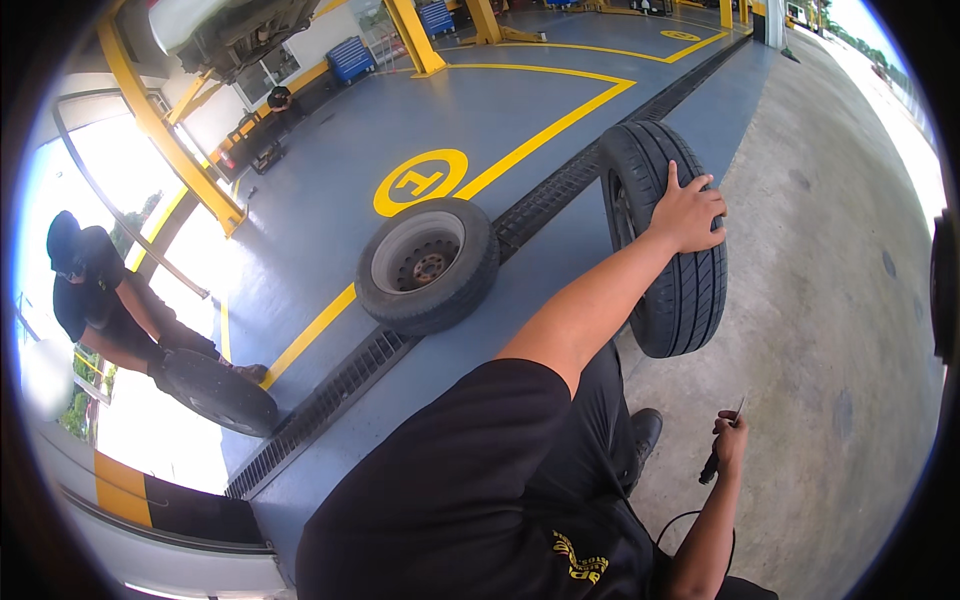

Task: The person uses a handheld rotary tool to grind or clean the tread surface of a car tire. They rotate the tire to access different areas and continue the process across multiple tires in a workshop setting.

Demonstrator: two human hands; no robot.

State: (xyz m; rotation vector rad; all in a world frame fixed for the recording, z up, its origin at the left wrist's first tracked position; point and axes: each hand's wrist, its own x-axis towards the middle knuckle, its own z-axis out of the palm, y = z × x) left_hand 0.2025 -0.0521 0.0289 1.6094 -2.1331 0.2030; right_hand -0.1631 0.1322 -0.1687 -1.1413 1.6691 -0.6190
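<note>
Left hand [688, 215] spread wide over the tread, a worker in black steadies a tire [690, 305] standing on edge where a blue shop floor [545, 285] meets bare concrete [820, 320]. The right hand [732, 440], held low and apart from the tire, closes around a slim dark tool [709, 466] with a thin, bright tip; its exact kind is too small to tell.

Steadying a tire one-handed calls, in all likelihood, for a flat palm at the top of the tread, light pressure straight down and feet clear of its path, since a sideways push could set it rolling or tip it over. The tool's tip is best kept pointed away from rubber and leg alike.

The tire is black, its tread cut by long grooves running around it, with finer slits toward the shoulders. It appears tilted, though the wide lens may exaggerate that. Its left face shows a dark, shadowed interior whose details are hard to make out.
</note>
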